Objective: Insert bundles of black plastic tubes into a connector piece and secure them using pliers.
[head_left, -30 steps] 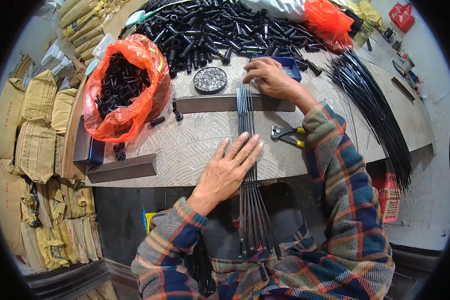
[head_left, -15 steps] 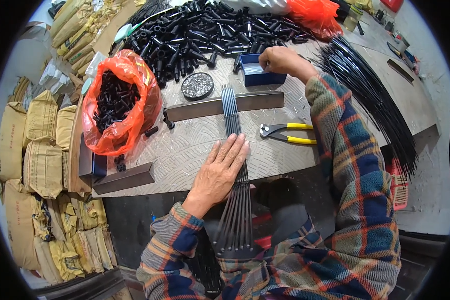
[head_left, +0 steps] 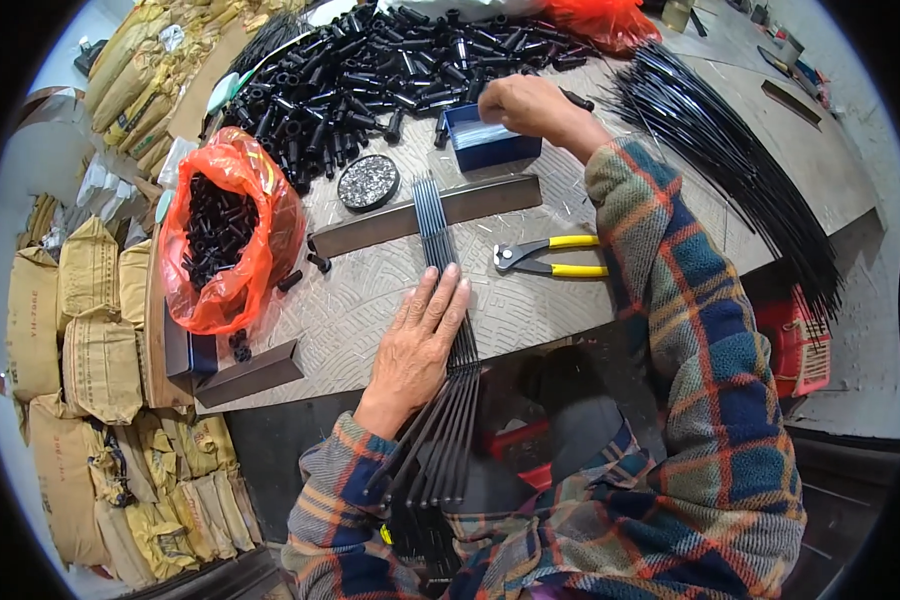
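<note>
One left hand (head_left: 410,352) flat, fingers apart, on several rods (head_left: 431,214) — one right hand (head_left: 530,106), grip unclear, over one blue box (head_left: 498,154)

We look down at a metal bar (head_left: 482,202) on a table (head_left: 340,320). Across the bar lie thin dark rods (head_left: 432,215), and our left hand (head_left: 410,350) rests flat on them, on its near side. Beyond the bar, our right hand (head_left: 533,106) is over a blue box (head_left: 500,153), fingertips hidden. Left of the bar stands an open red bag (head_left: 278,235) of black parts (head_left: 215,230); near its right end, yellow-handled pincers (head_left: 572,241).
</note>
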Available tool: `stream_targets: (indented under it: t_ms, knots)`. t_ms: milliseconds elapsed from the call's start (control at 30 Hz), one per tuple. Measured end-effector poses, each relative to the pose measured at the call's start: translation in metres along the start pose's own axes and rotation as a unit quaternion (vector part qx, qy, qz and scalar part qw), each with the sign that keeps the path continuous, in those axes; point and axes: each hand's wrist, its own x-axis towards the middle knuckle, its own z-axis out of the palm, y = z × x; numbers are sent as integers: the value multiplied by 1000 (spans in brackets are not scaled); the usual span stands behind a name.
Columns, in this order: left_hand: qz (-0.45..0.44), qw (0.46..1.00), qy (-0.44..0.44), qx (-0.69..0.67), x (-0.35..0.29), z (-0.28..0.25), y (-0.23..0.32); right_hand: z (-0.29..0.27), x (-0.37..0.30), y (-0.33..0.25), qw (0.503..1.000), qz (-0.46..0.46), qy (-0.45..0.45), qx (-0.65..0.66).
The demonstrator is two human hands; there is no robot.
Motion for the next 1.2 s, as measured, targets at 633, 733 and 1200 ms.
stream_targets:
  t_ms: [633, 733, 1200]
  knots:
    - [-15, 1000, 6, -8, 4, 5, 2, 23, -39, -54, 988, -1, 0, 153]
    - [-12, 1000, 6, -4, 4, 4, 2, 21, -40, -56, 988, -11, 14, 153]
    - [-14, 1000, 6, 3, 4, 2, 4, 20, -41, -55, 989, -24, 2, 147]
